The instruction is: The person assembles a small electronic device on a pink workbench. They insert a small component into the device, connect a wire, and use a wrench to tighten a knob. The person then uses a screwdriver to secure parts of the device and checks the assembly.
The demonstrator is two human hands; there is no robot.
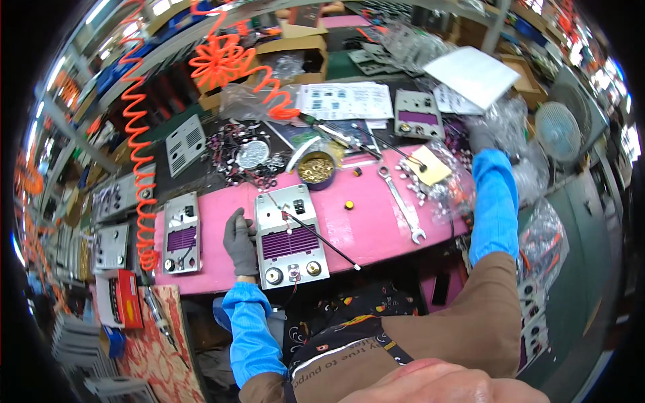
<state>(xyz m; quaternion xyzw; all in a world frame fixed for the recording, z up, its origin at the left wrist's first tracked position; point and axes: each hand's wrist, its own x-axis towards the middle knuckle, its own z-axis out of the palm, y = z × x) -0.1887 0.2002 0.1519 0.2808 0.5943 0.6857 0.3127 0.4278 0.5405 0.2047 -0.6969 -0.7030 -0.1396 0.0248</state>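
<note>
In a grey glove, my left hand [240, 243] is at the left edge of a silver metal panel [272, 217], its fingers apart and loosely bent. The panel lies on a pink mat [363, 232] and has a purple slatted window [290, 244], two round knobs low down and a black cable [322, 240] running off to the right. My right arm, in a blue sleeve, stretches far to the right. There my right hand [481, 139], also gloved grey, is among clear plastic bags [505, 124] beside purple parts; its fingers are hidden.
A similar panel [182, 235] lies left and another [418, 114] at the back. Around the mat are a wrench [401, 205], a tub of brass nuts [316, 169], a yellow-topped knob [349, 205] and tangled wires [232, 151]. Orange coiled hoses [138, 134] hang left; a fan [557, 131] stands right.
</note>
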